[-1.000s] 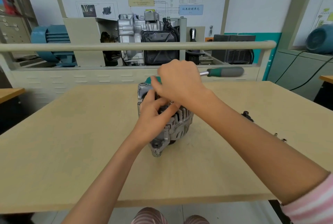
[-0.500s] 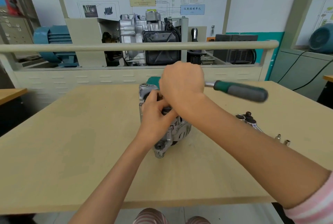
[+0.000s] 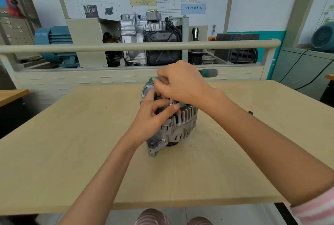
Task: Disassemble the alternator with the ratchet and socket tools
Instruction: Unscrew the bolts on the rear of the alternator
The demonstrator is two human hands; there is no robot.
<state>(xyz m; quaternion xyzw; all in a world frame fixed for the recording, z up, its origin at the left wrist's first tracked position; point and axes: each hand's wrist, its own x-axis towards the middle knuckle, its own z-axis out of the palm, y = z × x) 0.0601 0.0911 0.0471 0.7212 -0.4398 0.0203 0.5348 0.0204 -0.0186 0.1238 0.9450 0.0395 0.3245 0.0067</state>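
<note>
A grey finned alternator (image 3: 178,127) stands on the middle of the wooden table (image 3: 72,143). My left hand (image 3: 155,114) grips its top left side, fingers curled over the housing. My right hand (image 3: 180,82) is curled round the head of the ratchet above the alternator. The ratchet's green and grey handle (image 3: 208,72) sticks out to the right behind that hand, blurred. A thin metal shaft (image 3: 170,102) runs down from under my right hand between my fingers. The socket's end is hidden.
A small dark tool part (image 3: 250,112) peeks out behind my right forearm on the table. Beyond the table's far edge runs a beige rail (image 3: 72,47) with an engine display (image 3: 150,38) and a blue motor (image 3: 54,44) behind it.
The ratchet handle swung forward to the right half a second ago and has now swung back toward the far side. My left hand kept its hold on the alternator.
</note>
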